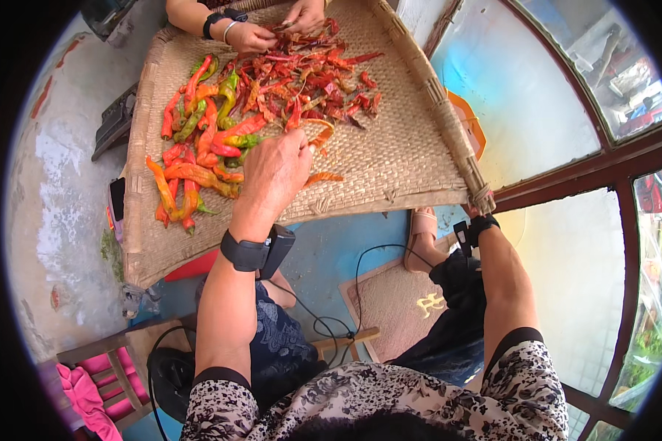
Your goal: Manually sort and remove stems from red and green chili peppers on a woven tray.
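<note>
A large woven tray with a thick bound rim spreads out before me, loaded with chilli peppers. My left hand is over its near part, fingers curled and partly hidden, with a curved orange chilli pepper at the fingertips. Fresher red, orange and green chilli peppers lie left of that hand. Beyond it is a heap of shrivelled dark red chilli peppers. At the tray's near right corner, my right hand grips from below, mostly hidden by the rim. Another orange chilli pepper lies just right of my left wrist.
Another person's hands work in the heap at the far edge. A black cable runs below the tray. A wall stands left, framed glass panes right. A wooden chair with pink cloth is at lower left.
</note>
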Demonstrator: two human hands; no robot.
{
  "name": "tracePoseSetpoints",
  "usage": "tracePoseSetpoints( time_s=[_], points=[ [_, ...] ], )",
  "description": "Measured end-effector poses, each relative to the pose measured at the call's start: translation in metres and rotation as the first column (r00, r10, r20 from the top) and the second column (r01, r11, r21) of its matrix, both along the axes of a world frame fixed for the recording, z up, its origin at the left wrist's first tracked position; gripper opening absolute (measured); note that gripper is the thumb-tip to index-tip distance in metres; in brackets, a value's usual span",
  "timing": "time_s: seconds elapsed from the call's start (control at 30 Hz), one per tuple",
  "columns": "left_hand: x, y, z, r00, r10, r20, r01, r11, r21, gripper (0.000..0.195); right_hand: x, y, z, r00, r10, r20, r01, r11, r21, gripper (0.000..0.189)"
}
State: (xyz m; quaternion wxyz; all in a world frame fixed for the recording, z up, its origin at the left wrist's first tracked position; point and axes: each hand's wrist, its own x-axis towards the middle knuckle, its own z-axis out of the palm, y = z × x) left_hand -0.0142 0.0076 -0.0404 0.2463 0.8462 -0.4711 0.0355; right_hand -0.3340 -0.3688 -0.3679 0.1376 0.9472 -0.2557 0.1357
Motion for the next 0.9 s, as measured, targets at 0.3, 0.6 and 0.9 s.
tracePoseSetpoints(
  time_s=[0.3,0.6,0.9],
  points=[
    [-0.001,-0.003,0.004,0.999,0.024,0.048,-0.026,0.999,0.042,0.013,0.071,0.045,0.084,0.778,-0.355,0.519,-0.397,0.362,0.843,0.025],
    [-0.008,-0.011,0.001,0.998,-0.059,-0.038,0.057,0.997,-0.049,0.013,-0.037,0.017,0.151,0.717,-0.404,0.568,0.101,0.866,0.489,0.030],
    [-0.033,-0.004,0.012,0.913,-0.330,-0.241,0.285,0.937,-0.204,0.019,0.093,0.212,0.343,0.859,-0.111,0.499,-0.468,0.223,0.855,0.045]
  ],
)
